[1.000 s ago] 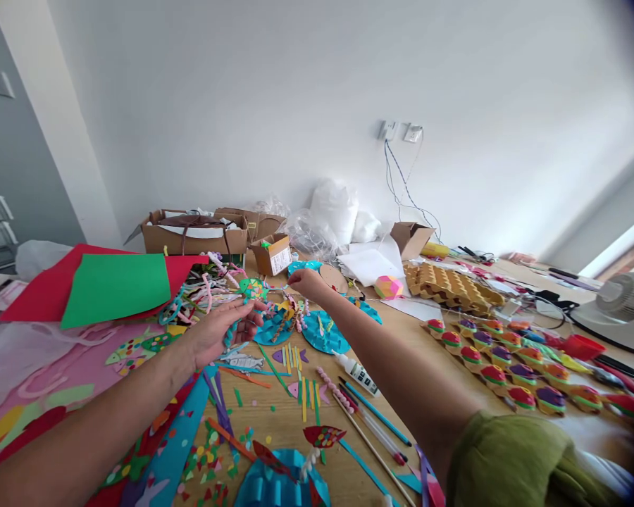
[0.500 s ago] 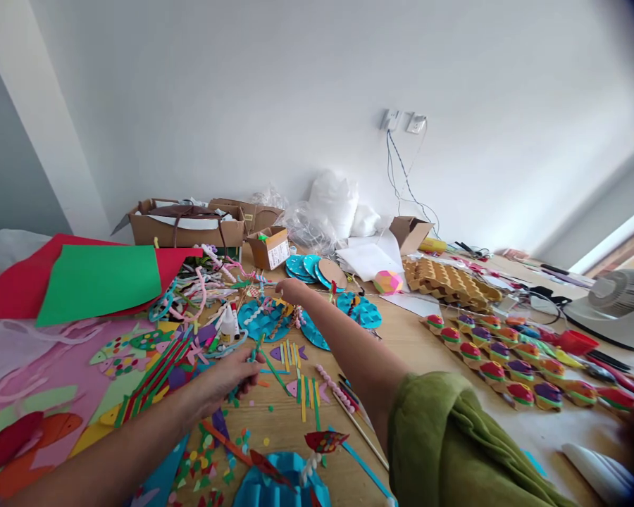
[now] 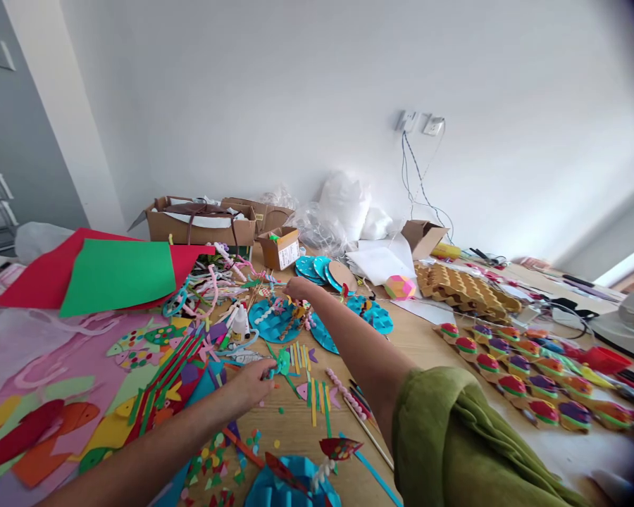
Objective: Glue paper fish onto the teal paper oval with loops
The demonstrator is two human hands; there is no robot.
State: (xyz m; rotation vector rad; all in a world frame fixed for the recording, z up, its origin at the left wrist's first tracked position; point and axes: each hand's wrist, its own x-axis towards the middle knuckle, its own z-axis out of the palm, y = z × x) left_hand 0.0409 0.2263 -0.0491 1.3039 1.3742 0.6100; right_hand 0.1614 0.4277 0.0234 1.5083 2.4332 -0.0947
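Observation:
My left hand [image 3: 253,384] pinches a small green-teal paper piece [image 3: 282,362] over the middle of the table. Farther back, my right hand [image 3: 300,287] reaches over the blue egg-tray discs [image 3: 267,325]; its fingers are too small and hidden to read. Just right of the left hand lie fish cutouts with paper strips [image 3: 317,396]. A white glue bottle [image 3: 240,321] stands behind the left hand. In front is another blue disc [image 3: 290,486] with red paper fish on twisted stems, beside scattered paper dots [image 3: 216,458].
Red and green sheets [image 3: 119,274] and paper fish cover the left side. Cardboard boxes [image 3: 203,229] and plastic bags [image 3: 346,204] stand along the wall. Brown egg trays [image 3: 446,285] and painted egg cups [image 3: 518,366] lie at the right, near a red cup [image 3: 607,359].
My left hand has moved right and slightly forward, and the green-teal piece in it shows more fully. The view has turned slightly left. My right hand remains over the discs.

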